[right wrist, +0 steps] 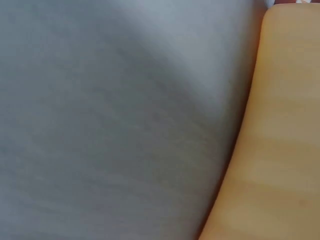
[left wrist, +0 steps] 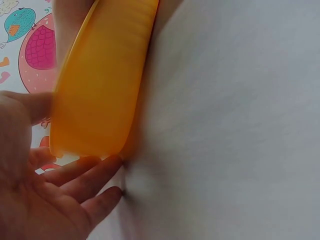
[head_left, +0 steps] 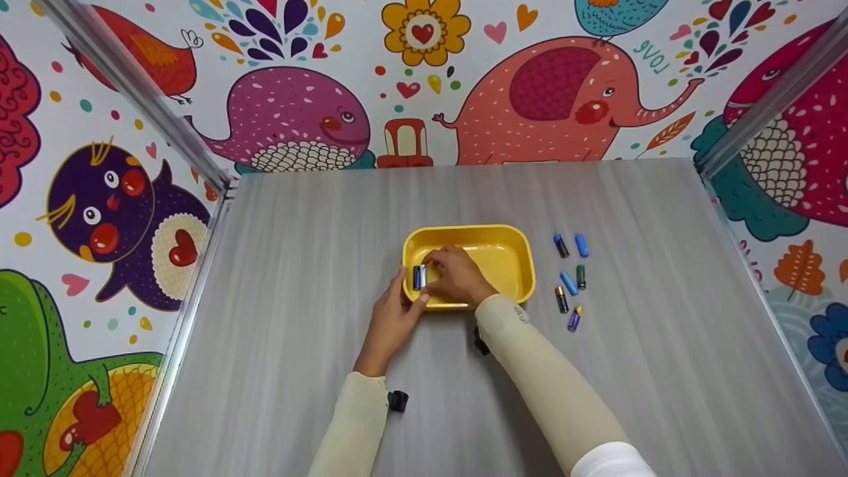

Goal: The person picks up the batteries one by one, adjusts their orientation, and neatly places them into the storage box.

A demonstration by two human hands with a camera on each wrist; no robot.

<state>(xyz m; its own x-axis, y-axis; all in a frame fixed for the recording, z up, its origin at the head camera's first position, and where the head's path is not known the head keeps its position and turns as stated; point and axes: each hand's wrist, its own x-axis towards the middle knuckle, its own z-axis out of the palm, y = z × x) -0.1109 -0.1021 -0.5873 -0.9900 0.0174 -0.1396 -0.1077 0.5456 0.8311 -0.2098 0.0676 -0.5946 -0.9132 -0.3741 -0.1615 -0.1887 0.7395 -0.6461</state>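
Note:
A yellow plastic tray (head_left: 510, 265) lies on the table, its outer wall (left wrist: 100, 80) close up in the left wrist view. My left hand (head_left: 392, 321) holds the tray's near left corner, thumb and fingers spread around it. Inside the tray, my right hand (head_left: 457, 275) reaches to the left end, with thumb and a finger at the two ends of a silver-white battery (head_left: 424, 275). Right beside that one stands a dark blue battery (head_left: 417, 278) along the left wall. The right wrist view shows only the tray's wall (right wrist: 285, 125) and tabletop; the fingers are hidden there.
To the right of the tray lie several loose batteries: a black-and-blue one (head_left: 561, 246), blue ones (head_left: 582, 245), a green one (head_left: 581, 277), a black-and-copper one (head_left: 562, 300) and a purple-and-yellow one (head_left: 574, 318). A patterned wall (head_left: 411, 99) with metal posts borders the grey table (head_left: 298, 265).

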